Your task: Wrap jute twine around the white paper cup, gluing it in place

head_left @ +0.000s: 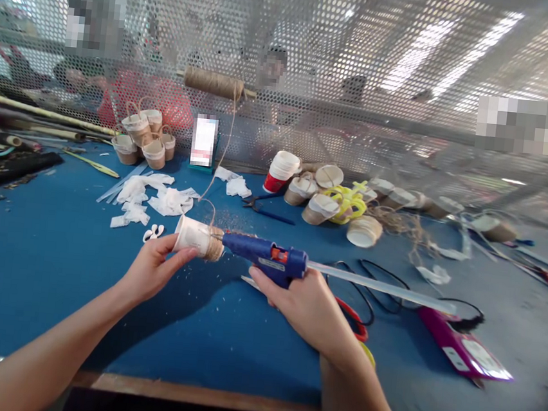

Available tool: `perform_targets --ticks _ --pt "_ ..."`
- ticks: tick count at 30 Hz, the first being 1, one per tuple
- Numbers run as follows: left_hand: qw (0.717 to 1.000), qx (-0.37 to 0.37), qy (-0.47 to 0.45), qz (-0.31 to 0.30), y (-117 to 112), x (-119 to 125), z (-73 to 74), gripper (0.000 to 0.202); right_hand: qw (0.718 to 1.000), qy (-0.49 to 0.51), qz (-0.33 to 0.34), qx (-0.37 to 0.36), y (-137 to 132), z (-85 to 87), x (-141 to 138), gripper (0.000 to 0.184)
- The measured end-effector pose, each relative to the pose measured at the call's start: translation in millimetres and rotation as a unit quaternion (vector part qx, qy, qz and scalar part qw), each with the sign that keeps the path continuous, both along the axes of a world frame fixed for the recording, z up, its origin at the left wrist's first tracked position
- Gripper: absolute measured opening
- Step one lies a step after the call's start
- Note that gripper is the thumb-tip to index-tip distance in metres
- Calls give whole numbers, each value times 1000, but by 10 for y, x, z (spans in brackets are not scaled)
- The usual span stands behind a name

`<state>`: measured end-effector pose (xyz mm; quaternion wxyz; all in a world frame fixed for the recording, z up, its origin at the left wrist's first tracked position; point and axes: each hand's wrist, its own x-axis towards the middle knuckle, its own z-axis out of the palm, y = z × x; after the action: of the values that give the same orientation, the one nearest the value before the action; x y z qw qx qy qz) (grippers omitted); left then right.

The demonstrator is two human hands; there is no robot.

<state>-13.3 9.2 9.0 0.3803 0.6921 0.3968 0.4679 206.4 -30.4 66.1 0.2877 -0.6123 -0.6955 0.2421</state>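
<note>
My left hand (159,265) grips a white paper cup (192,236) lying on its side, its rim toward the left. Brown twine (214,245) is wound round the cup's base end, and a strand of it runs up to a spool (213,83). In my right hand (294,298) is a blue hot glue gun (264,256), its nozzle at the twine-wrapped end; I cannot tell whether it touches. A long clear glue stick (382,287) sticks out of the gun's back. Red-handled scissors (353,320) lie partly hidden under my right forearm.
Twine-wrapped cups with handles (147,135) stand at the back left, more cups (322,207) at the back right. White paper scraps (153,197), pliers (268,213) and a purple box (464,346) with a black cord lie on the blue table (182,352). Behind rises a perforated metal screen (317,54).
</note>
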Motion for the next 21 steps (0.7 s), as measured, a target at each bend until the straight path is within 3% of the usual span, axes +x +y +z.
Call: perform_targets --ticks 10,18,21 --pt "999 -14 1 33 0 17 -1 19 998 -52 17 16 -46 82 -39 21" --pt "999 -29 7 45 -13 23 22 20 987 -113 92 60 -69 180 -49 23" --pt "999 -41 -2 35 -20 25 18 21 988 -104 89 70 -59 191 -62 22"
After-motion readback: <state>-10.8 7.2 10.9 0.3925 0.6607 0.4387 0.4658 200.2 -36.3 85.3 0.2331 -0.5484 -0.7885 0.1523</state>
